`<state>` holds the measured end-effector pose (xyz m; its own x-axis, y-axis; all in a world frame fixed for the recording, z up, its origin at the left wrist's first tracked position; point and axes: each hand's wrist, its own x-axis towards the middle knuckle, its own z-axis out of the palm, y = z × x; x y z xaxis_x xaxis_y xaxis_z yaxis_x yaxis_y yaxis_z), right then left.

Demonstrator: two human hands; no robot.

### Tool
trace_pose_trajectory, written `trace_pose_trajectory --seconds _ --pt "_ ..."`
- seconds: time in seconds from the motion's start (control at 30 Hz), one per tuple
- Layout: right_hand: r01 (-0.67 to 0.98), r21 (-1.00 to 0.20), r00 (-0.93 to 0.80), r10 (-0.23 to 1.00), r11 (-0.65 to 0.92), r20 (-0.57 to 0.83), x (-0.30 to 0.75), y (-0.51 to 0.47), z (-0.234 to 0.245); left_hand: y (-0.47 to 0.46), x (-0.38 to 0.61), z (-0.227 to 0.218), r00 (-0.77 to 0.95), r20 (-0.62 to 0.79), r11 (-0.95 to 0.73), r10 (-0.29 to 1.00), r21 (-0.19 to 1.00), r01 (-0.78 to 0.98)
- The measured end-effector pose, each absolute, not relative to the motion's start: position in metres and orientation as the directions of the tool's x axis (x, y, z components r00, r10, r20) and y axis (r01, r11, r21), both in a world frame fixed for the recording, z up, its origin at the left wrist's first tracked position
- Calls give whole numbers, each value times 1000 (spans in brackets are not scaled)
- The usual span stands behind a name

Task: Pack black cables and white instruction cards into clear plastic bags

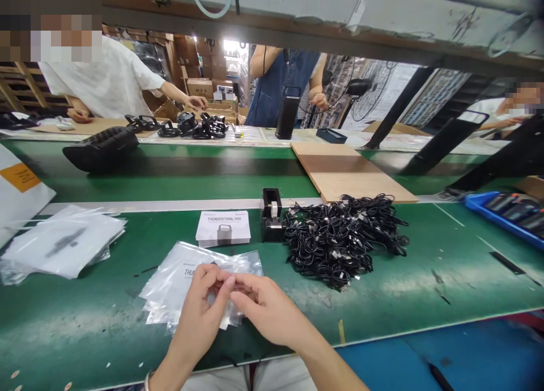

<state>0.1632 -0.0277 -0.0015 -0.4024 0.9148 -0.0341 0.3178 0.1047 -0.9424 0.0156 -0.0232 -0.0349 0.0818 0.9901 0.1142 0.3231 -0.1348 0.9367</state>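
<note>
My left hand (pixel 204 303) and my right hand (pixel 266 306) meet over a stack of transparent plastic bags (pixel 161 292), fingertips pinched together at a bag's plastic. My fingers partly hide the grip. Inside the top bag shows a white printed leaflet, its lettering half covered by my left hand. Just beyond lies a stack of white "Thunder Trail Pro" leaflets (pixel 223 228). A black tape dispenser (pixel 272 215) stands to their right. Beside it is a large heap of black cables (pixel 344 238) with metal plugs.
More bagged leaflets (pixel 63 241) lie at left. A wooden board (pixel 348 170) rests beyond the cables. A blue tray (pixel 505 221) stands at far right. Across the green bench are a black speaker-like case (pixel 102 147), several black parts (pixel 195 124) and co-workers. A shelf beam hangs overhead.
</note>
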Motion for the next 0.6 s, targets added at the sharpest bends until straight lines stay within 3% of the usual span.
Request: trace_pose_trajectory --seconds 0.2,0.33,0.47,0.53,0.6 --pt "414 -857 -497 865 305 68 154 1 36 -6 0 -2 -52 174 -152 983 944 293" --pt "248 -856 -625 750 454 217 146 32 76 3 -18 10 -130 63 -56 990 997 56" --pt "33 -853 -737 590 521 331 143 48 104 2 -26 10 172 -61 92 983 980 -177" --pt "-4 -832 -760 539 555 363 146 47 111 -2 -23 7 323 -88 168 942 960 -226" --pt "15 -801 -778 509 599 367 153 43 113 -6 -19 3 370 -78 177 926 953 -244"
